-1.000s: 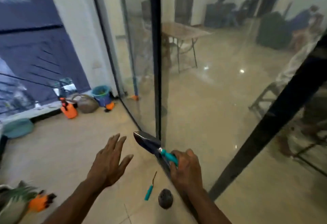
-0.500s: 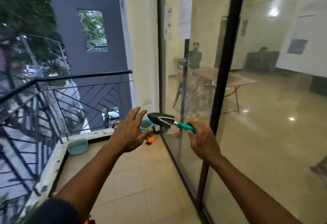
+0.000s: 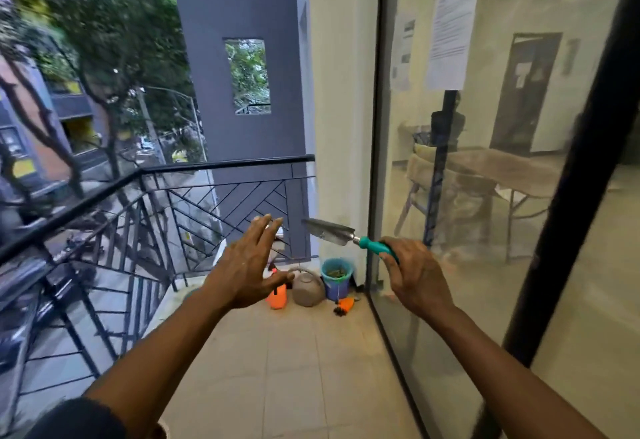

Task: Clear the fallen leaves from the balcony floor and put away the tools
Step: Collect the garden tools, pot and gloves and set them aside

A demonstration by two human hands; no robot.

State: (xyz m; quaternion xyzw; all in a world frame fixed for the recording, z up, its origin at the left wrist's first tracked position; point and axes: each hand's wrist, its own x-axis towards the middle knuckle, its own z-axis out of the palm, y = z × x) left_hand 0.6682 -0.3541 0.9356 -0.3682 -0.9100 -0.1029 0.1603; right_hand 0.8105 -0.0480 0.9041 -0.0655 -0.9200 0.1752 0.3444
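My right hand (image 3: pixel 414 274) grips the teal handle of a metal hand trowel (image 3: pixel 330 231), whose blade points left at chest height over the balcony floor (image 3: pixel 294 362). My left hand (image 3: pixel 249 265) is raised beside it, palm forward, fingers spread, holding nothing. In the far corner stand a blue bucket (image 3: pixel 336 277) with debris inside, a grey watering can (image 3: pixel 307 288), an orange spray bottle (image 3: pixel 277 296) and a small orange tool (image 3: pixel 345 305) lying on the tiles.
A black metal railing (image 3: pixel 145 196) bounds the balcony on the left and far side. A glass wall (image 3: pixel 485 230) with black frames runs along the right. A white pillar (image 3: pixel 341 126) stands behind the bucket.
The view has lifted from the floor toward the far corner. Both hands rose with it; the trowel stays in my right hand, and my left hand remains spread.
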